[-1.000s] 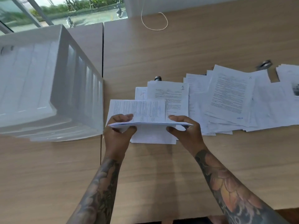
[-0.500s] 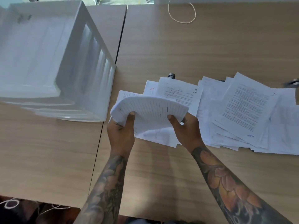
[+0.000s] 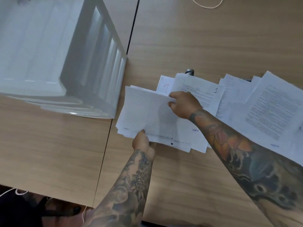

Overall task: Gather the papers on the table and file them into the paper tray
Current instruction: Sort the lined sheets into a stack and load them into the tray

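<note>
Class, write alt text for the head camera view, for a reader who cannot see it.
Two tattooed arms hold a small stack of lined papers over a wooden table: the left hand grips its near edge, the right hand its far corner. A white paper tray stands to the left; more loose sheets spread right.

Office — wooden desk (image 3: 205,46), printed papers (image 3: 270,110), paper tray (image 3: 105,27)

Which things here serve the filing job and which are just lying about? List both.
Job: held sheaf of papers, left hand, right hand, loose papers, paper tray.
Lying about: string loop, small metal object.
</note>
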